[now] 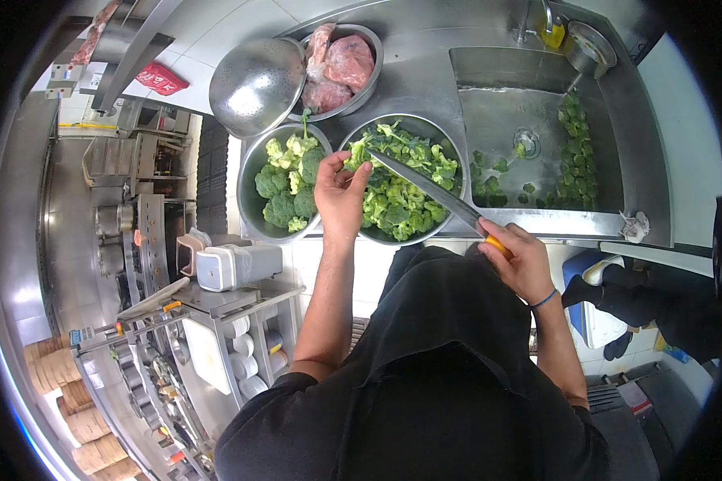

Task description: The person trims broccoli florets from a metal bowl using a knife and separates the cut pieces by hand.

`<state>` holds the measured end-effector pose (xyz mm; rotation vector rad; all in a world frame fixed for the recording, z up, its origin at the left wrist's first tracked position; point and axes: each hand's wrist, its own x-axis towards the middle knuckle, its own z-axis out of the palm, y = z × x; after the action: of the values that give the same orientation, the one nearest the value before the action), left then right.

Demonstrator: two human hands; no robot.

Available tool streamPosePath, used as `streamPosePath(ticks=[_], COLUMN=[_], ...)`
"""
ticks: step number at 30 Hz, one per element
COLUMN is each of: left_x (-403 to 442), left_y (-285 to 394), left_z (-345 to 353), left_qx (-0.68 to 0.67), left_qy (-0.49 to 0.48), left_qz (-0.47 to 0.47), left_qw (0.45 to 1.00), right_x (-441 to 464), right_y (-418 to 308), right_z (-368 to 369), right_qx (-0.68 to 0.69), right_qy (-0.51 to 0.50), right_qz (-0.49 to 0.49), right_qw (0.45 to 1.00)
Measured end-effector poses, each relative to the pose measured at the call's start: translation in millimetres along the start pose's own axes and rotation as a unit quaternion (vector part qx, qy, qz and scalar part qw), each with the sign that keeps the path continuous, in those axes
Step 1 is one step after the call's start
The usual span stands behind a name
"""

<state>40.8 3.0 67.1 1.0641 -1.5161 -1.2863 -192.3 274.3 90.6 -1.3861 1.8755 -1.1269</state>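
My right hand (pixel 521 260) is wrapped round the orange handle of a long knife (pixel 429 188), its blade slanting up and left over a steel bowl (pixel 452 146) of cut broccoli (pixel 405 204). Between the thumb and fingers of my left hand (pixel 341 192) is a green broccoli piece (pixel 358 152), close to the knife's tip. Whether blade and piece touch is hard to tell. Left of that hand, a second steel bowl (pixel 247 188) holds larger broccoli heads (pixel 274 183) and paler stalk pieces.
Behind the bowls are an upturned colander (pixel 257 86) and a basin of raw meat (pixel 349 62). A steel sink (pixel 497 108) on the right holds broccoli florets (pixel 578 152); a crumpled cloth (pixel 635 227) lies on its front edge. Another person's dark-clothed leg (pixel 650 293) is at far right.
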Motion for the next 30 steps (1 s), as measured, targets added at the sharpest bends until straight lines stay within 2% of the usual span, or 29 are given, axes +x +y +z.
streamPosePath(ticks=[2, 8, 14, 17, 23, 30], left_x=[-1, -3, -6, -8, -6, -7], left_y=[1, 19, 16, 19, 13, 13], left_z=[2, 6, 6, 11, 8, 8], left_qx=[0.012, -0.130, -0.131, -0.119, -0.155, -0.139], left_qy=[0.002, -0.014, -0.040, -0.060, -0.008, -0.034], left_qz=[0.007, -0.122, -0.174, -0.156, -0.175, -0.157], left_qw=[1.000, 0.984, 0.975, 0.979, 0.972, 0.977], right_x=[-1, -8, -4, -3, -6, -7], right_y=[0, 17, 14, 13, 15, 22], right_z=[-1, 0, 0, 2, -1, -1], right_qx=[-0.013, -0.051, -0.020, -0.014, -0.034, -0.051], right_qy=[0.000, 0.028, 0.021, 0.013, 0.016, 0.019], right_qz=[0.004, -0.004, -0.021, -0.019, -0.029, -0.028], right_qw=[1.000, 0.998, 0.999, 1.000, 0.999, 0.998])
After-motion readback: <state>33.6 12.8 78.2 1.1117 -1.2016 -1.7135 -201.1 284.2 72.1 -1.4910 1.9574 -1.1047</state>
